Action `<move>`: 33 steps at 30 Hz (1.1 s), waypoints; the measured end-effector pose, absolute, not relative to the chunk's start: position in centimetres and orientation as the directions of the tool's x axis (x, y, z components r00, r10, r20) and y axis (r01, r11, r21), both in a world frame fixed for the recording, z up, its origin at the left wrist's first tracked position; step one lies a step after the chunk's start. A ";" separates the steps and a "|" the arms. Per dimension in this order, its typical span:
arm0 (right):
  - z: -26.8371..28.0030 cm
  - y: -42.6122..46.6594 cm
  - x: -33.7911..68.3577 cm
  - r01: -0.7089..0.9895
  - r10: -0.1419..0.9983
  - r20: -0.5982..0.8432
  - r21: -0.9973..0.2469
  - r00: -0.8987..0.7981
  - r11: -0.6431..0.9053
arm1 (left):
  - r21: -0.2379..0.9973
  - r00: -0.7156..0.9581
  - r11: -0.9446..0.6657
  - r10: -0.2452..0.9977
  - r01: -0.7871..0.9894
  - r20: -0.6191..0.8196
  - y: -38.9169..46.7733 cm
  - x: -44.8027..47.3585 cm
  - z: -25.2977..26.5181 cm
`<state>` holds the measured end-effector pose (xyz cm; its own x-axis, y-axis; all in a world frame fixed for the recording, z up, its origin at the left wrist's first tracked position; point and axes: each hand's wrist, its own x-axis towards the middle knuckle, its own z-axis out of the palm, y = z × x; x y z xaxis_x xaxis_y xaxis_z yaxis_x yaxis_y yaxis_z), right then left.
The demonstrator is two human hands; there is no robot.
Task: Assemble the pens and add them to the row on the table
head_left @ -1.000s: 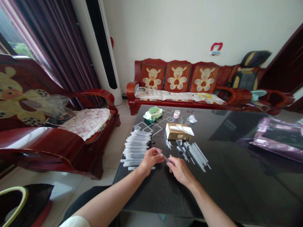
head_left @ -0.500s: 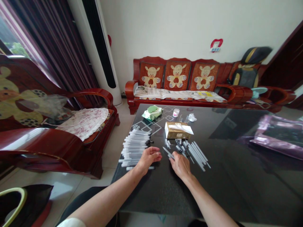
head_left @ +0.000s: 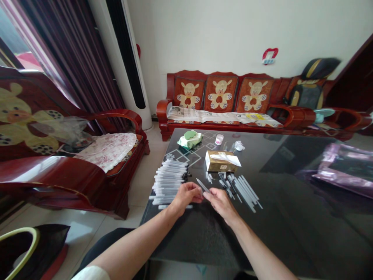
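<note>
A slim translucent grey pen point(head_left: 202, 184) sticks out, pointed end up and to the left, from the fingers of my right hand point(head_left: 222, 202), which is closed on it. My left hand point(head_left: 189, 196) is pinched close beside the pen; what lies between its fingertips is hidden. Left of it, a row of several white translucent pens point(head_left: 169, 179) with dark tips lies side by side. To the right of my right hand lie loose pen barrels point(head_left: 246, 192), with black pen parts point(head_left: 225, 181) near them. Small white caps point(head_left: 209, 177) rest just before the tissue box point(head_left: 223, 161).
On the dark glossy table point(head_left: 285, 217) stand a green wipes pack point(head_left: 190, 140), a small white cup point(head_left: 219, 139) and crumpled tissue point(head_left: 239, 145). Purple plastic packaging point(head_left: 344, 167) lies at the right. A wooden armchair point(head_left: 116, 182) stands left, a wooden sofa point(head_left: 221, 97) behind.
My left hand has drawn its fingers together and moved right, up to the pen. My right hand has brought the pen slightly left and turned, so the hands now meet.
</note>
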<state>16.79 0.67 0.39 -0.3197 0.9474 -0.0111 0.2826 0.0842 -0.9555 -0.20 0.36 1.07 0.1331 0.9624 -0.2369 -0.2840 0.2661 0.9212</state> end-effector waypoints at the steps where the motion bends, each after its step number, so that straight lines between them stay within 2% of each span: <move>1: 0.6 0.7 16.8 0.305 0.954 -0.008 -0.948 -0.299 0.088 | 0.911 0.100 0.255 0.967 -0.324 -0.235 0.7 -0.5 1.1; 4: 1.2 0.5 16.7 0.387 0.958 0.037 -0.910 -0.283 0.149 | 0.879 -0.005 0.214 0.971 -0.426 -0.239 1.8 -1.7 1.5; 10: 2.1 -0.5 16.1 0.504 0.927 0.186 -0.796 -0.325 0.336 | 0.885 -0.057 0.194 0.969 -0.423 -0.240 2.4 -2.8 1.9; 20: 1.6 -0.2 16.1 0.597 0.913 0.189 -0.705 -0.362 0.383 | 0.891 -0.036 0.212 0.968 -0.402 -0.247 2.1 -2.3 1.5; 28: 1.5 -0.6 16.1 0.720 0.898 0.231 -0.538 -0.374 0.439 | 0.908 -0.053 0.237 0.961 -0.345 -0.271 1.9 -1.9 1.2; 33: 1.4 -1.0 15.9 0.779 0.888 0.258 -0.428 -0.381 0.458 | 0.886 -0.086 0.225 0.956 -0.406 -0.282 1.8 -1.6 0.7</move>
